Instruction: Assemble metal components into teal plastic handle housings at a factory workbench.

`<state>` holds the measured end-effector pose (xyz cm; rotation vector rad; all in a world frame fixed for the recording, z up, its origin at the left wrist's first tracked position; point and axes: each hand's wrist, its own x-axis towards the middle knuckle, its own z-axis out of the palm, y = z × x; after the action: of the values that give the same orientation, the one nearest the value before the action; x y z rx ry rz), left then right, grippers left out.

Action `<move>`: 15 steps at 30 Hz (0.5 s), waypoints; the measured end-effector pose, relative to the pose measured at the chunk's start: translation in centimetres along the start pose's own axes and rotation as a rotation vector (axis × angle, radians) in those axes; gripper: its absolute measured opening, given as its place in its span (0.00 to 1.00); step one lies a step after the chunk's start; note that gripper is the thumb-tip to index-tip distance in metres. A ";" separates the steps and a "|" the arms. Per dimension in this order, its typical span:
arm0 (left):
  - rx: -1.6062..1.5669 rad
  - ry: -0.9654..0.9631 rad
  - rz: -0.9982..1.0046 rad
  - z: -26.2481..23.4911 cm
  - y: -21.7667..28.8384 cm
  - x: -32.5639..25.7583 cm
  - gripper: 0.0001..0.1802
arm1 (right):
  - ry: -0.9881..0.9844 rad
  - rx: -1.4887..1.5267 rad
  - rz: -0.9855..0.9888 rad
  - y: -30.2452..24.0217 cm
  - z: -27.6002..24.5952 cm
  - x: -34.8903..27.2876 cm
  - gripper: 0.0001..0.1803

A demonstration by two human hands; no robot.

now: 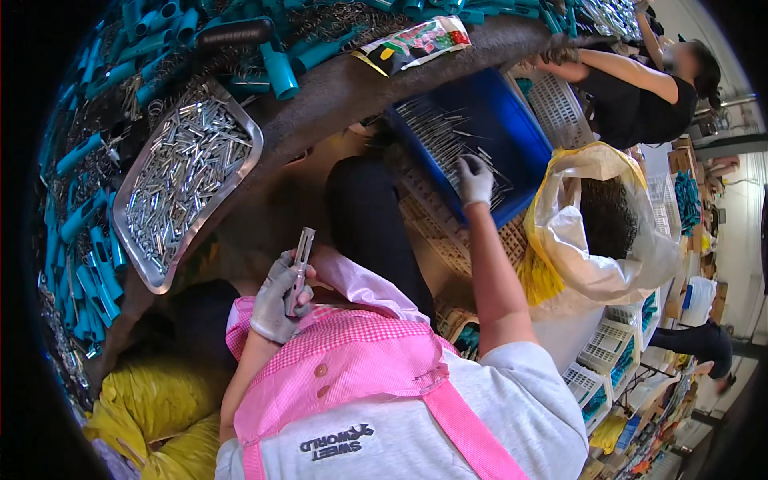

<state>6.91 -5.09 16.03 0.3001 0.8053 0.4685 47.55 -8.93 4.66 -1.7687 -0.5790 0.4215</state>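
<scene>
My left hand (pixel 280 298), in a pale glove with bare fingertips, is wrapped round a slotted silver metal tube (pixel 303 250) in front of my pink apron. The tube points upward. My right hand (pixel 476 179), also gloved, reaches into a blue plastic bin (pixel 512 120). Its fingers are curled down among thin metal rods (pixel 436 128) lying along the bin's left side. What lies between those fingers is hidden. A metal tray (pixel 254 138) heaped with short silver metal pieces (pixel 188 172) sits on the dark work surface at left.
Teal plastic tubes (pixel 278 70) and springs cover the far and left work surface. A snack packet (pixel 416 44) lies there. Crates (pixel 436 232) support the bin. A plastic-lined yellow sack (pixel 560 232) stands right. Another person (pixel 640 100) works at upper right. Yellow sacks (pixel 160 408) lie lower left.
</scene>
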 end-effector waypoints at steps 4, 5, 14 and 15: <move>0.044 -0.020 -0.026 -0.4 -0.4 1.0 0.16 | -0.052 -0.793 0.215 4.6 -2.5 3.6 0.19; 0.052 -0.017 -0.030 -0.4 -0.4 1.1 0.16 | -0.106 -0.851 0.239 5.2 -2.2 3.8 0.20; 0.007 0.008 -0.031 -0.5 -0.5 1.6 0.15 | -0.200 -0.929 0.326 6.9 0.2 5.0 0.20; 0.009 0.007 -0.034 -0.6 -0.5 1.7 0.15 | -0.199 -0.929 0.323 7.2 0.1 5.1 0.20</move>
<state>7.61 -4.66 14.39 0.2925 0.8185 0.4345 52.84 -7.41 -2.22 -2.7534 -0.6880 0.6120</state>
